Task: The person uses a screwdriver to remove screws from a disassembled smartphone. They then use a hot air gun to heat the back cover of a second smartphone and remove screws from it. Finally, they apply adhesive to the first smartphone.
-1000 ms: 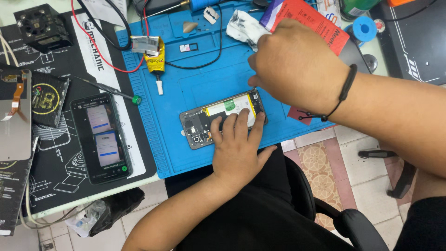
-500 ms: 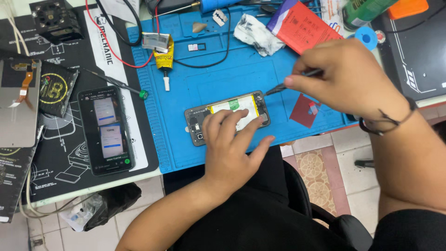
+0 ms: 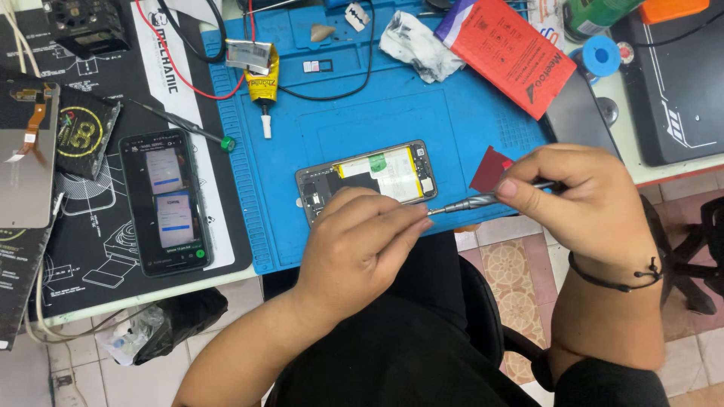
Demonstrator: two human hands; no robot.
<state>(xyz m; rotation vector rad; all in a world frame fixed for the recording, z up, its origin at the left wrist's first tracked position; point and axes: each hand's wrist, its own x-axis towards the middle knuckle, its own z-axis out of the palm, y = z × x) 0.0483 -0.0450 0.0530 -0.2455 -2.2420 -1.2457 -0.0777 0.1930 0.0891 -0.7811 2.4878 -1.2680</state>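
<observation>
Right hand (image 3: 581,200) drawn back rightward, grip clamped on screwdriver (image 3: 483,200); left hand (image 3: 362,245) fingers curled, steadying opened phone (image 3: 366,179) on blue mat (image 3: 422,113)

Both forearms are bare, with no sleeves reaching the wrists and no gloves on either the left hand (image 3: 354,249) or the right hand (image 3: 581,203). The fingernails are short and unpainted. A thin black cord bracelet (image 3: 615,277) circles the right wrist, with a small knot at its outer side. The left wrist carries nothing. Black clothing (image 3: 407,339) covers the lap and torso.
</observation>
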